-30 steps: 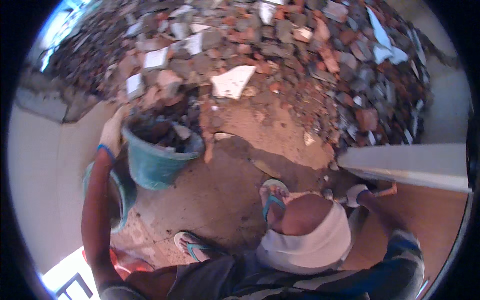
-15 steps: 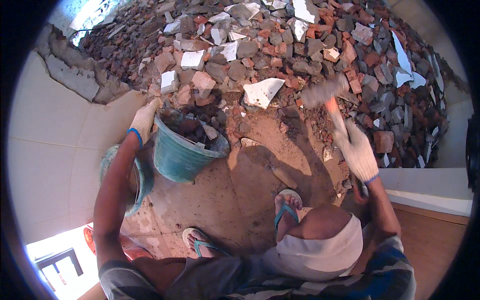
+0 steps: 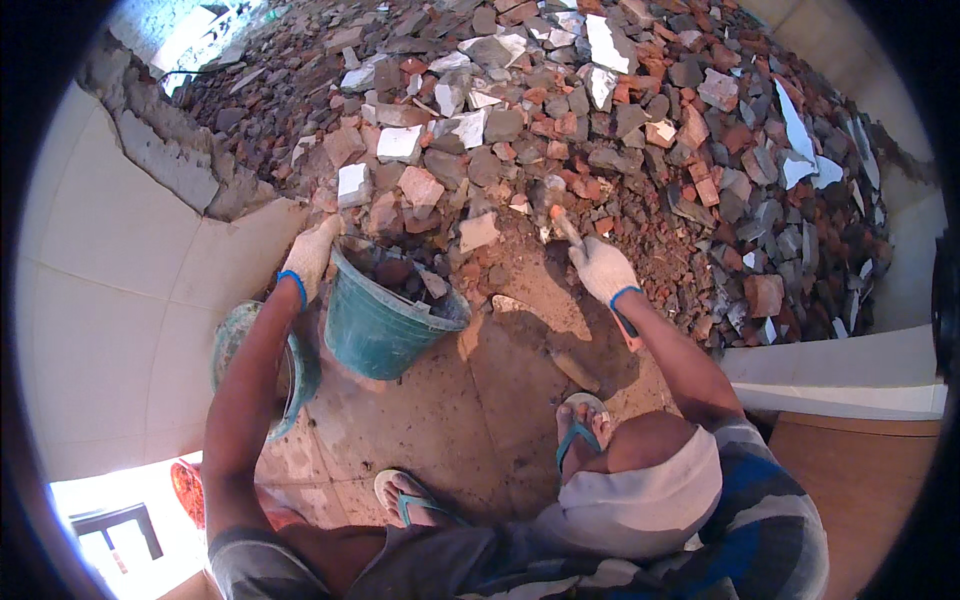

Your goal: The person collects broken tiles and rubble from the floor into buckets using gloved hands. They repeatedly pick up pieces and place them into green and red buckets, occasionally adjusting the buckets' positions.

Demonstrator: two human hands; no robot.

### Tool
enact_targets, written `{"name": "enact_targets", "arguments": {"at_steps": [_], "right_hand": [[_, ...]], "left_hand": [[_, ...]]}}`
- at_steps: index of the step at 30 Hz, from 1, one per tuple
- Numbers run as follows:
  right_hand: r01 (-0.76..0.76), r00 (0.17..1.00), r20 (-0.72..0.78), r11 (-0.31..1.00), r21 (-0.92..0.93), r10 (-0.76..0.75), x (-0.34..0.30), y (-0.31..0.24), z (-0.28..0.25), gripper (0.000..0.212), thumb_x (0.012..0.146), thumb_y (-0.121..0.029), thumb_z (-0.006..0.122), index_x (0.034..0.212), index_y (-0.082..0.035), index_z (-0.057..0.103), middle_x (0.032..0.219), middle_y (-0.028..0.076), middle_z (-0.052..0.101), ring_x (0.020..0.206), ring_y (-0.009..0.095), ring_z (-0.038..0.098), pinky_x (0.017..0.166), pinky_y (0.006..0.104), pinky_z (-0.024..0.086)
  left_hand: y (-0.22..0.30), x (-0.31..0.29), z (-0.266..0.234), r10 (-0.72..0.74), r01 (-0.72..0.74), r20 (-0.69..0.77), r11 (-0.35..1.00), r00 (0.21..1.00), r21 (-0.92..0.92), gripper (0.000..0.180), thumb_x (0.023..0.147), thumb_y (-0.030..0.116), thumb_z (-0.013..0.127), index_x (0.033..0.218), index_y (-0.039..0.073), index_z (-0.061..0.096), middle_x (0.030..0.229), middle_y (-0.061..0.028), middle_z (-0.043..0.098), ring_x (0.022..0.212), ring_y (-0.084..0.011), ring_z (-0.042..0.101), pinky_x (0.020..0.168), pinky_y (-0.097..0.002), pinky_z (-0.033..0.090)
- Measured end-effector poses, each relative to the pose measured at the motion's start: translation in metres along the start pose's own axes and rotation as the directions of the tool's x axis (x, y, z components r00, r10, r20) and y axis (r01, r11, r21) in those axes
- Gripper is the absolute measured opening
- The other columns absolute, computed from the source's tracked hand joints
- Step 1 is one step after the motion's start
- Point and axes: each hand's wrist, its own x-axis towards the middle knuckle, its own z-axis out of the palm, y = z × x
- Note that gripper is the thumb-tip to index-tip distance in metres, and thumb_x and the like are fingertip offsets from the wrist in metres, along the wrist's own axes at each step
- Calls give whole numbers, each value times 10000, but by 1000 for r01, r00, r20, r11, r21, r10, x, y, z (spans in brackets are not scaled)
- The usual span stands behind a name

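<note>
My left hand [image 3: 313, 258], in a knitted white work glove with a blue cuff, is closed on the rim of a green bucket [image 3: 385, 325]. The bucket leans toward the rubble and has dark broken pieces inside. My right hand [image 3: 604, 270], gloved the same way, grips a hammer [image 3: 570, 230] by its handle. Its greyish head rests low at the near edge of the rubble heap, partly blurred. An orange and black end of the handle shows under my right wrist. A pale tile shard [image 3: 478, 232] lies between the bucket and the hammer.
A heap of broken brick, concrete and white tile [image 3: 640, 130] fills the far side. Another green bucket [image 3: 298, 385] stands beside my left forearm, along a tiled wall [image 3: 110, 290]. My sandalled feet are on the dusty floor [image 3: 430, 420]. A white ledge [image 3: 830, 365] runs at right.
My right hand has swung the hammer left and down to the heap's near edge. The large white shard there has shifted; a paler one now lies nearer the bucket. My left hand keeps its hold.
</note>
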Motion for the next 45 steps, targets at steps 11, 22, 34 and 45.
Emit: {"name": "enact_targets", "arguments": {"at_steps": [11,22,34,45], "right_hand": [[-295,955,55,953,66,292,-169,96,-27,442,1096,-426,672,1133,12,723,868,201,777,818,419,770,730,515,586],[15,988,152,993,-118,4,-187,-4,48,498,982,-418,795,1335,-79,701,1224,219,751,1144,448,743,959,552,605],[-309,913,349,916,257,210,-166,-12,-1,612,1088,-509,684,1446,-19,603,1116,217,774,972,409,781,873,508,591],[11,998,53,913,408,-35,-41,-47,53,557,1098,-495,630,1418,-43,693,1242,325,756,1229,536,692,1004,577,559]], "left_hand": [[-2,1,-3,-26,27,10,999,1000,-26,458,1011,555,663,1029,98,694,820,16,555,691,-121,511,619,-338,406],[1,-9,5,-32,32,0,998,999,-47,441,1014,548,683,1021,107,688,800,17,532,668,-119,502,588,-339,402],[4,-18,3,-55,56,65,998,996,-14,521,994,627,725,961,109,684,765,34,457,670,-117,466,617,-333,408],[-9,-5,7,-9,9,-33,1000,999,-3,569,995,653,732,972,87,679,806,0,553,692,-143,548,600,-366,460]]}}
